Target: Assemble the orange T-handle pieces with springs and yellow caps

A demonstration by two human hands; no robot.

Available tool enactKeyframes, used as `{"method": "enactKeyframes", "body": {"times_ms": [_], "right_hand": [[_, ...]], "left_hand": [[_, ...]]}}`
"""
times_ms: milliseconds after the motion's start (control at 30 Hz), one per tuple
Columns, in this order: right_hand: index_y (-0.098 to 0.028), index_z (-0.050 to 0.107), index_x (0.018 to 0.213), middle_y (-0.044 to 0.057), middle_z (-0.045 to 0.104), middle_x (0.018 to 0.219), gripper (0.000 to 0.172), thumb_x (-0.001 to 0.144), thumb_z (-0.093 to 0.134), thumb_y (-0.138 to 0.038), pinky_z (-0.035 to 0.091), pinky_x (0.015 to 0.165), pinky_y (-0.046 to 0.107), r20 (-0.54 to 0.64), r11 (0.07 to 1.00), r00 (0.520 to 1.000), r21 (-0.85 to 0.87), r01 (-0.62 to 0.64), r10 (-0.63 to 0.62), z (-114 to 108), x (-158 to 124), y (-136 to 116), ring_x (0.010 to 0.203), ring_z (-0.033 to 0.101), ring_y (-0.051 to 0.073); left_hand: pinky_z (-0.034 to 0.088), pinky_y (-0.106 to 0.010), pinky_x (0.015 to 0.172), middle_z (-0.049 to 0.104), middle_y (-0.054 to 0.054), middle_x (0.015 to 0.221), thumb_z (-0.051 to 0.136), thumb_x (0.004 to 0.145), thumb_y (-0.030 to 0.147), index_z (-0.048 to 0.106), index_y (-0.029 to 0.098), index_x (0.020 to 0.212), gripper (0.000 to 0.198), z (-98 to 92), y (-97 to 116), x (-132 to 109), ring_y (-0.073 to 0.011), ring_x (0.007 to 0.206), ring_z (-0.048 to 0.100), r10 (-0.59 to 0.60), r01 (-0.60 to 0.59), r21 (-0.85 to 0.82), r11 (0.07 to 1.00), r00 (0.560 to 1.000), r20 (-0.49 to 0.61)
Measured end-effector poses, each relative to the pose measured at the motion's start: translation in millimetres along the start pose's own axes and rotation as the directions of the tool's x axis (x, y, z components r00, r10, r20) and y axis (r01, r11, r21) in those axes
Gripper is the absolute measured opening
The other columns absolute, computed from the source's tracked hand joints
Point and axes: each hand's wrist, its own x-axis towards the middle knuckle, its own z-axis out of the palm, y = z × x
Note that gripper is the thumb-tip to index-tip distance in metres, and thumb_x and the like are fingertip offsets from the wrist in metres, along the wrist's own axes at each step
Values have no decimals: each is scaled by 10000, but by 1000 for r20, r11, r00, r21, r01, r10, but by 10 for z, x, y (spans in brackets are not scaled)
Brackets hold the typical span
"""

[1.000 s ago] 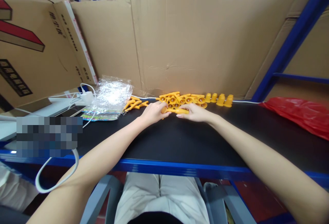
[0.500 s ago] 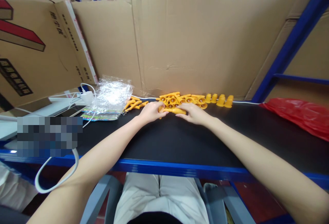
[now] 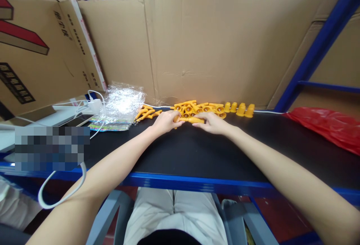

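Observation:
My left hand (image 3: 168,122) and my right hand (image 3: 211,123) are at the front of a pile of yellow plastic parts (image 3: 206,109) on the black table. Between them lies a yellow piece (image 3: 194,120), its left end pinched by my left fingers and its right end by my right fingers. Behind it, several cup-shaped yellow parts face me with open mouths. Thin yellow parts (image 3: 147,114) lie to the left of my left hand. Several yellow cups (image 3: 240,109) stand upside down to the right of the pile.
Clear plastic packaging (image 3: 120,100) lies left of the yellow parts, near a white plug and cables (image 3: 95,105). A red plastic bag (image 3: 323,125) is at the right. Cardboard (image 3: 225,46) walls the back; a blue rail (image 3: 197,183) edges the front.

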Motion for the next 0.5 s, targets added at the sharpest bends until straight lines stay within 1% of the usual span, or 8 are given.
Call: {"method": "enactKeyframes", "body": {"times_ms": [100, 167, 233, 300, 367, 433, 500], "right_hand": [[-145, 688, 950, 42, 688, 776, 292, 847, 539, -373, 354, 512, 247, 38, 999, 999, 36, -32, 31, -11, -3, -12, 505, 475, 101], [-140, 682, 967, 44, 689, 781, 306, 837, 551, -384, 370, 515, 248, 34, 997, 998, 62, -48, 46, -1, -2, 4, 520, 496, 110], [-143, 669, 1008, 60, 697, 854, 322, 826, 566, -388, 428, 574, 269, -3, 996, 999, 75, -43, 43, 25, -3, 42, 607, 565, 140], [-154, 648, 1063, 82, 689, 974, 334, 818, 582, -371, 478, 701, 316, -43, 998, 999, 60, 0, 2, 66, -10, 90, 776, 622, 185], [-170, 609, 1143, 106, 651, 1104, 386, 797, 614, -340, 478, 823, 370, -56, 998, 997, 26, 58, -56, 111, -21, 128, 952, 616, 221], [-181, 555, 1223, 124, 616, 1170, 462, 781, 634, -291, 481, 853, 392, -45, 996, 995, 1, 93, -93, 151, -33, 136, 1004, 604, 229], [-181, 523, 1259, 130, 618, 1153, 478, 795, 616, -241, 498, 828, 389, -35, 993, 992, -20, 117, -118, 180, -39, 108, 964, 618, 219]], "left_hand": [[374, -238, 624, 642, -51, 799, 568, 810, 433, 624, 172, 913, 286, 7, -3, -2, -164, 713, 579, 20, -21, 45, 999, 1000, 14], [378, -241, 625, 646, -58, 823, 550, 821, 438, 620, 173, 920, 292, 2, -3, 0, -172, 734, 585, 29, -31, 66, 997, 999, 23], [381, -244, 621, 647, -59, 839, 524, 832, 454, 616, 181, 932, 305, -10, -6, 3, -179, 747, 591, 31, -33, 74, 997, 999, 33], [385, -246, 618, 648, -52, 828, 508, 831, 477, 615, 195, 935, 319, -26, -19, 5, -182, 745, 595, 8, -12, 74, 997, 999, 51], [394, -248, 621, 649, -42, 809, 506, 820, 499, 616, 209, 931, 329, -41, -52, 3, -187, 748, 600, -32, 26, 72, 997, 996, 84], [408, -254, 635, 653, -36, 804, 509, 810, 505, 616, 218, 949, 337, -50, -105, -4, -193, 758, 605, -63, 55, 65, 996, 989, 132], [427, -268, 673, 663, -38, 843, 508, 812, 488, 608, 223, 1021, 351, -52, -167, -17, -198, 790, 611, -66, 61, 34, 998, 983, 174]]}}
